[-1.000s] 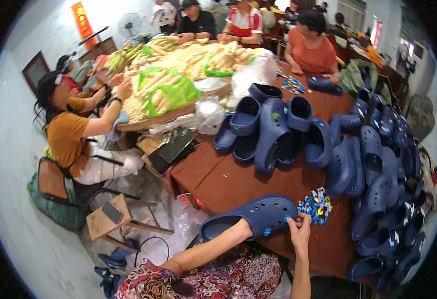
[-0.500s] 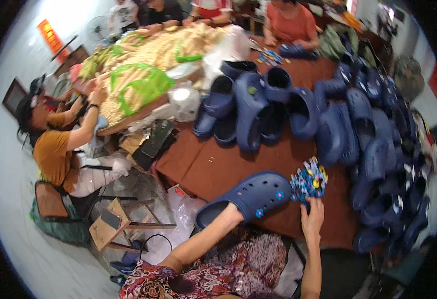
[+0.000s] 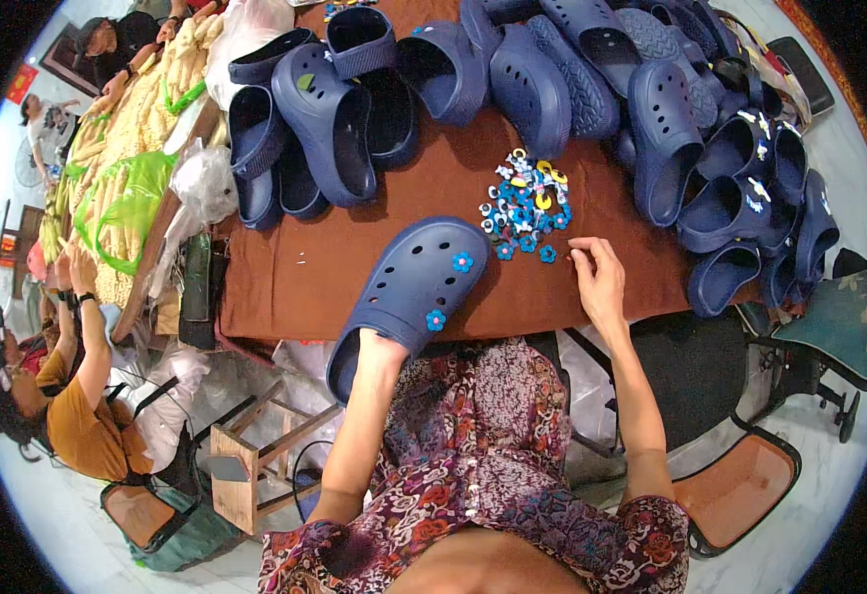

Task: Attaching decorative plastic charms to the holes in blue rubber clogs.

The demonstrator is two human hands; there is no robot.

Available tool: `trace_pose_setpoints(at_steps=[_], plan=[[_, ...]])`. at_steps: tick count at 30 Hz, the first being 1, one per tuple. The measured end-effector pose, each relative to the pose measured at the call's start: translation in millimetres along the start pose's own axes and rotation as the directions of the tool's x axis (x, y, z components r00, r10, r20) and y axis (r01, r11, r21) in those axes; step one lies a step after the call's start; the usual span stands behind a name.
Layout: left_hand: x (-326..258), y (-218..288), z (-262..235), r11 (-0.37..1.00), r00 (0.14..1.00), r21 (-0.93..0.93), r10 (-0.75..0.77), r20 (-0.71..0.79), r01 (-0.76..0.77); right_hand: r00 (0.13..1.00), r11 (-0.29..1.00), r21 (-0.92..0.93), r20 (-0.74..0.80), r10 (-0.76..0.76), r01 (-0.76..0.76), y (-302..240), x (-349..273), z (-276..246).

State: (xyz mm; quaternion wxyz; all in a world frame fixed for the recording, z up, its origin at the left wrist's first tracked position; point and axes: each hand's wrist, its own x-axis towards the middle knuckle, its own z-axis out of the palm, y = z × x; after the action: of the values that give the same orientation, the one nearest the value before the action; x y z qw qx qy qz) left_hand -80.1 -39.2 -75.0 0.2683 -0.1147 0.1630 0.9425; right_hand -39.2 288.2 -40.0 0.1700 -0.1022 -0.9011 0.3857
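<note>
A dark blue clog [image 3: 409, 272] with holes in its upper lies at the front table edge, toe pointing away to the right. Two blue flower charms with pink centres, one near the toe [image 3: 462, 262] and one by the side [image 3: 435, 320], sit on it. My left hand [image 3: 384, 348] reaches inside through the heel opening and holds the clog, its fingers hidden. To the right, my right hand [image 3: 602, 282] hovers low over the cloth, thumb and forefinger slightly apart. Close to its fingertips lies a loose blue flower charm [image 3: 548, 253], beside a heap of small charms [image 3: 525, 203].
Several blue clogs [image 3: 320, 129] stand at the back left, with a larger pile [image 3: 666, 139] along the right. Brown cloth [image 3: 295, 287] covers the table. A person in a mustard top [image 3: 97, 416] works at the left beside a heap of pale yellow strips [image 3: 122, 198]. A wooden stool [image 3: 240, 485] stands below.
The view has tilted down and turned. My right hand has drawn back from the charm heap to its right side. My left hand stays inside the clog.
</note>
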Motion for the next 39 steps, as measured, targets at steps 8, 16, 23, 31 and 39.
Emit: trace_pose_setpoints(at_steps=[8,16,23,31,39], plan=[[-19,-6,43,0.978,0.843,-0.163,0.023,-0.537,-0.131,0.998,0.998,-0.040,0.024,-0.053,0.054,-4,4,11],[-25,-9,44,0.982,0.832,-0.124,0.050,-0.552,-0.142,0.959,0.958,-0.083,0.097,-0.266,0.274,-21,25,39],[-29,-5,45,0.967,0.855,-0.224,-0.015,-0.518,-0.119,0.917,0.913,-0.119,0.141,-0.372,0.389,-33,32,55],[-33,-9,57,0.988,0.843,-0.138,-0.012,-0.538,-0.073,0.897,0.884,-0.174,0.184,-0.403,0.433,-33,33,51],[-33,-18,71,0.997,0.891,-0.055,0.015,-0.453,-0.045,0.975,0.990,0.096,0.187,-0.118,0.101,-50,32,35]])
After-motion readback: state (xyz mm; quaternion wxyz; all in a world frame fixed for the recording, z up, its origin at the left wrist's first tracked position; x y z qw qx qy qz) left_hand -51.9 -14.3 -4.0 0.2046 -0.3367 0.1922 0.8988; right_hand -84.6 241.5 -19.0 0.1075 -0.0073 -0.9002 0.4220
